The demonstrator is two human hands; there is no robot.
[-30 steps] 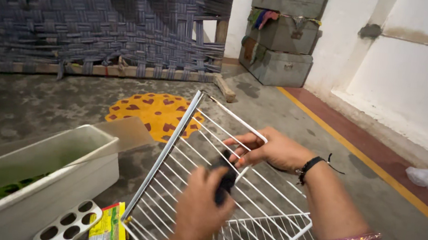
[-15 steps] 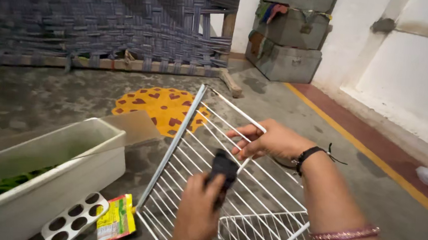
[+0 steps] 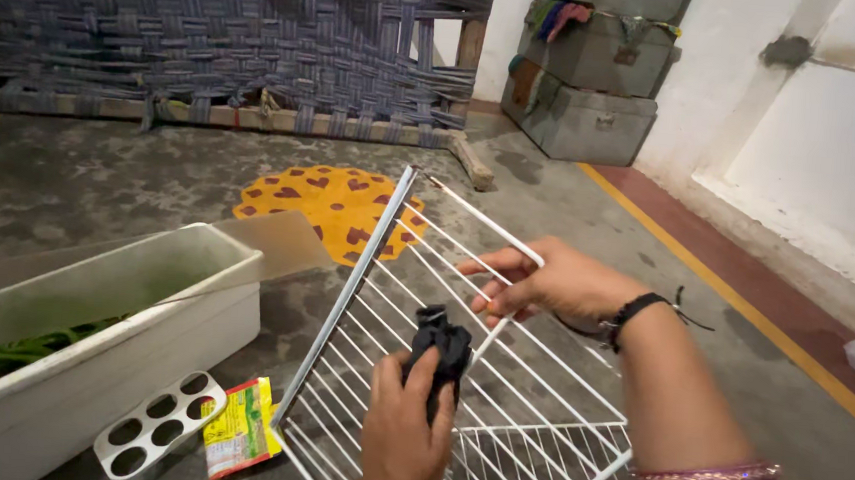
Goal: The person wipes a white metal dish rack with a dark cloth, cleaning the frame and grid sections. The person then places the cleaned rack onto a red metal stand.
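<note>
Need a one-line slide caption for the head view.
Left hand presses a black cloth against a tilted white wire rack steadied by the right hand, beside a white bin.

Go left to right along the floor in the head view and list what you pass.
White tub with green leaves → white egg tray → yellow-green packet → white wire rack, with the left hand pressing a black cloth to it → right hand gripping its rim.

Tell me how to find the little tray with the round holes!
Start at the big white bin with green leaves inside, on the grey floor at the left. Just below its near corner lies the tray, beside a yellow-green packet. It is the only small white thing there with two rows of round holes.
</note>
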